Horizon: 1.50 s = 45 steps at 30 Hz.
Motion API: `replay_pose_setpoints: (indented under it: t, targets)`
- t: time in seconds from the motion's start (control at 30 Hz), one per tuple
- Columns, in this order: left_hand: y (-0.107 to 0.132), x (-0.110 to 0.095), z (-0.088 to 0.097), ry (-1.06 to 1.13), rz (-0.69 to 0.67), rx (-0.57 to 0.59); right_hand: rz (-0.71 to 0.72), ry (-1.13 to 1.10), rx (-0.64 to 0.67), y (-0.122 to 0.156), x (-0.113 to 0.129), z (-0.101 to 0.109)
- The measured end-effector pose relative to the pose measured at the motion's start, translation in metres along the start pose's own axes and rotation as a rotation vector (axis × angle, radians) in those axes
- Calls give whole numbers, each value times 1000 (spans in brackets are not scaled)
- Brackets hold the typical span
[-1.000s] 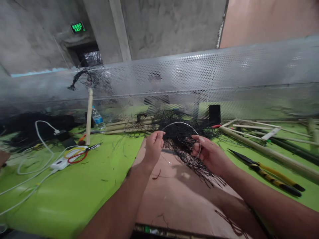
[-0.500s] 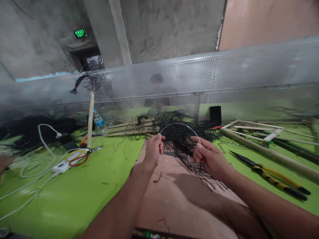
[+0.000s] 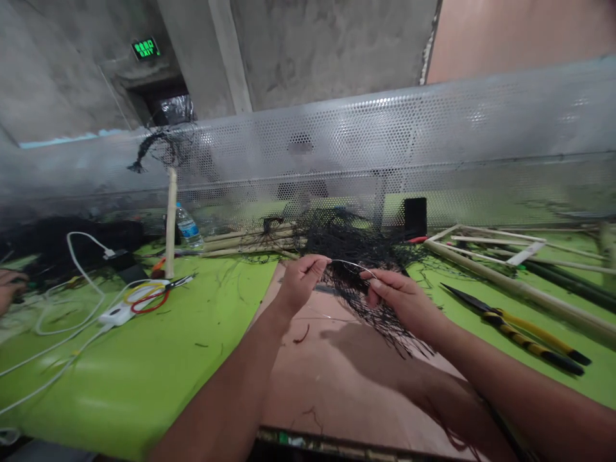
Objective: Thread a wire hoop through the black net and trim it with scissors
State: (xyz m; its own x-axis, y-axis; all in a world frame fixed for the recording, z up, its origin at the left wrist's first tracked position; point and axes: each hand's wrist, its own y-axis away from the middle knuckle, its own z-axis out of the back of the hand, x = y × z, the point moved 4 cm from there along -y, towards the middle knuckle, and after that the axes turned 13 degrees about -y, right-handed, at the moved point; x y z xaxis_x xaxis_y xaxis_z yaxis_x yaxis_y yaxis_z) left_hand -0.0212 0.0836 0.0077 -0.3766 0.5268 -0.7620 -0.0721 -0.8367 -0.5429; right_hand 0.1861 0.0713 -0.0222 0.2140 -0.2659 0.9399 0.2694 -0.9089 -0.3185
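Observation:
A thin silvery wire [image 3: 353, 264] runs between my two hands in a shallow arc. My left hand [image 3: 304, 279] pinches one part of it between thumb and fingers. My right hand [image 3: 397, 296] pinches it farther right, fingers closed on it. Below the hands, a faint stretch of wire seems to hang over the pinkish board [image 3: 293, 372]. Just beyond them lies a tangled heap of black netting [image 3: 346, 240], which spreads down onto the board behind my right hand. A small reddish-brown scrap [image 3: 301, 333] lies on the board.
Long-nosed pliers [image 3: 520, 330] with yellow-black handles lie at right, near a bamboo frame [image 3: 486, 266]. At left are a white power strip [image 3: 116, 314], cables, a water bottle [image 3: 188, 226] and an upright stick [image 3: 171, 224]. A perforated metal screen [image 3: 346, 141] stands behind. Another person's hand [image 3: 10, 285] shows far left.
My hands have come closer together, the left moving right and the right moving left. The wire's tall arc between them has become short and shallow. The view has tilted slightly downward.

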Motion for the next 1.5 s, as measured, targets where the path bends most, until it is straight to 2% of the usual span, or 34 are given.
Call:
replay_pose_setpoints:
  t: [0.13, 0.27, 0.4, 0.53, 0.63, 0.7, 0.8, 0.87, 0.93, 1.13, 1.37, 1.5]
  targets:
    - [0, -3, 1, -118, -93, 34, -4, 106, 114, 1, 5, -1]
    - [-1, 2, -1, -113, -100, 87, -69, 162, 221, 1, 8, -1]
    - [0, 0, -2, -133, -109, 119, -46, 212, 214, -3, 12, 2]
    - [2, -5, -3, -146, -97, 153, -84, 107, 218, -4, 9, 2]
    - [1, -2, -4, -80, -72, 181, -117, 5, 192, -5, 2, 5]
    - [-1, 5, -5, 12, -29, 156, -164, -92, 124, -6, -6, 9]
    - [-2, 22, -10, 196, 141, 114, -215, -292, 10, -9, -15, 17]
    - [-1, 31, -16, 315, 231, 119, -207, -414, -19, -12, -17, 20]
    - [-1, 35, -20, 389, 265, 121, -205, -485, -18, -14, -17, 21]
    - [0, 38, -17, 411, 299, 53, -211, -397, 19, -12, -15, 21]
    - [4, 30, -21, 332, 376, 192, -259, -402, -5, -10, -17, 18]
    - [0, 25, -17, 337, 308, 166, -188, -294, -55, -11, -9, 19]
